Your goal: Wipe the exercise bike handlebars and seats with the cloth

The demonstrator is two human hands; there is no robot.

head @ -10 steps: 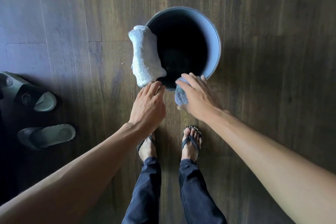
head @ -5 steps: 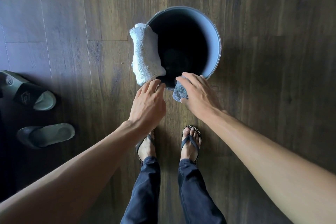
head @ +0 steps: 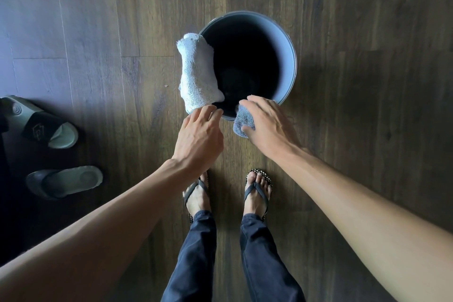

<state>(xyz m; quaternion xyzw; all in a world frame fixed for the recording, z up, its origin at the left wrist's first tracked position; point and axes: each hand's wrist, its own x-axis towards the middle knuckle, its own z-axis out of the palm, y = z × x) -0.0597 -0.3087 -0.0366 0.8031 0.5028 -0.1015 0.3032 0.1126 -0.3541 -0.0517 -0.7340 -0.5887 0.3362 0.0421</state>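
Observation:
A small grey cloth (head: 242,121) hangs over the near rim of a grey bucket (head: 288,64) standing on the floor. My right hand (head: 268,125) lies over this cloth, with fingers curved across its top and the thumb under its lower edge, gripping it. A white towel (head: 197,78) is draped over the bucket's left rim. My left hand (head: 199,136) reaches to the rim beside the towel's lower end, its fingers fairly straight and their tips touching there. No exercise bike is in view.
The floor is dark wood planks (head: 367,32). Two grey slippers (head: 49,127) (head: 65,181) lie at the left. My feet in flip-flops (head: 257,191) stand just behind the bucket. The bucket's inside is dark, so its contents are unclear.
My right hand has drawn the grey cloth slightly up toward the bucket rim. My left hand has stayed at the rim near the towel's end.

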